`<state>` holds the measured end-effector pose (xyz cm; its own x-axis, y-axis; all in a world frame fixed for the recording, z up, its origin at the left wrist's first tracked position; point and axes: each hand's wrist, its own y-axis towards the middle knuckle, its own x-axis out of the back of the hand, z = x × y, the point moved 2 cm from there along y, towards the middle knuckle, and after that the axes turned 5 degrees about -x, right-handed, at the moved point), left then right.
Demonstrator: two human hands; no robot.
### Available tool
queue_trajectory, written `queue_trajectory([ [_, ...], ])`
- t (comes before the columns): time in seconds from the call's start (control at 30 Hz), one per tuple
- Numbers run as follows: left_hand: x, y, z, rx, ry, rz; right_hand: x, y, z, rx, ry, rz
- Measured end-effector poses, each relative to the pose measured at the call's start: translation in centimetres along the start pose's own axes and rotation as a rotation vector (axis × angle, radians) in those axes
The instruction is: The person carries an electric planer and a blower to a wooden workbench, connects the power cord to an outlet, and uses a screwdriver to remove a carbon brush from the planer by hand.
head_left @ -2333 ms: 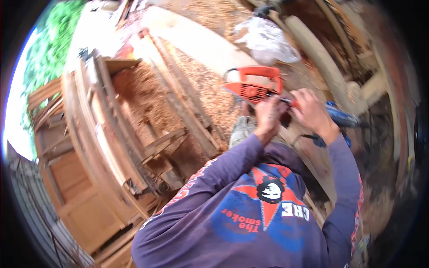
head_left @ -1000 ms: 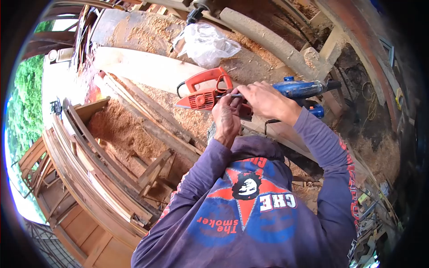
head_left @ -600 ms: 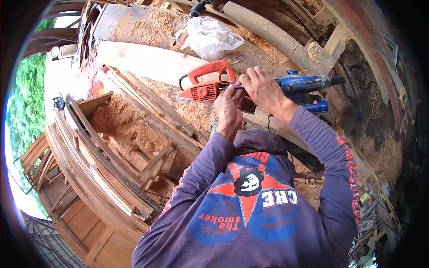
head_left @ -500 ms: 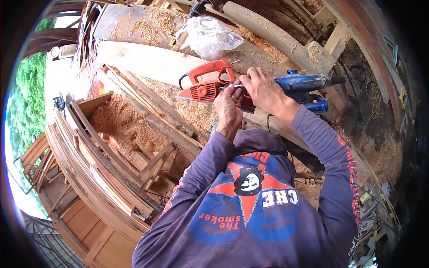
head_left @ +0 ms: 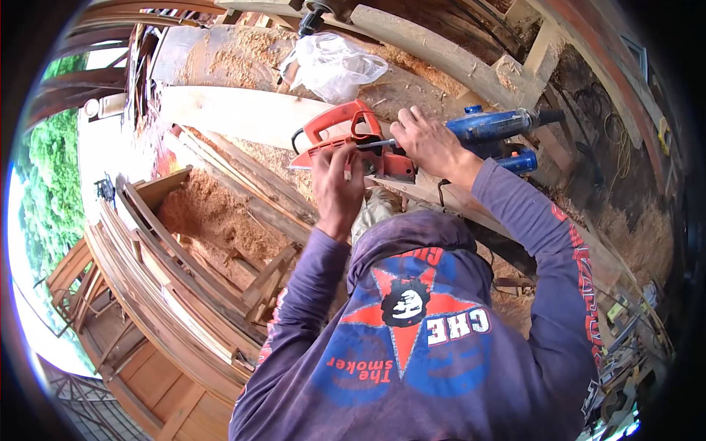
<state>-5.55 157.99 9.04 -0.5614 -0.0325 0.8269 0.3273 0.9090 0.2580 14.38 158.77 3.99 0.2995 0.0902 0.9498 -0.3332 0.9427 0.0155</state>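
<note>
L hand (head_left: pixel 338 192), fingers curled, hides part of a red hard-cased power tool (head_left: pixel 332 115) beside a smooth pale board (head_left: pixel 235 106); can't tell if its grip's closed. R hand (head_left: pixel 434 147) grips a thin metal rod (head_left: pixel 376 143), one end hidden. Crinkly translucent bag (head_left: pixel 334 66) nearby, contents unclear.

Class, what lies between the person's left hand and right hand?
Between the left hand and the right hand, the head view shows a thin metal rod and part of the red power tool.

Metal rod (head_left: pixel 377 143) — one end hidden
</note>
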Motion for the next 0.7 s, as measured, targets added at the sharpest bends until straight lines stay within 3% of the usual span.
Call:
queue_trajectory([
  [0.07, 0.6, 1.9, 0.4, -0.182, 0.257, 0.094, -0.5, -0.1, -0.2, 0.036, 0.004, -0.068],
  [0.2, -0.7, 2.8, 1.8, -0.254, 0.411, 0.433, -0.7, -0.4, -0.6, 0.074, 0.035, -0.034],
  [0.43, -1.7, 3.1, 0.5, -0.247, 0.486, 0.410, -0.2, -1.5, -0.3, 0.093, 0.249, 0.051],
  [0.53, -2.0, 3.3, 0.5, -0.234, 0.480, 0.411, -1.5, -1.6, -0.7, 0.179, 0.159, -0.162],
  [0.7, -2.5, 3.2, 1.0, -0.227, 0.503, 0.398, -1.1, -1.4, -0.7, 0.146, 0.076, -0.086],
])
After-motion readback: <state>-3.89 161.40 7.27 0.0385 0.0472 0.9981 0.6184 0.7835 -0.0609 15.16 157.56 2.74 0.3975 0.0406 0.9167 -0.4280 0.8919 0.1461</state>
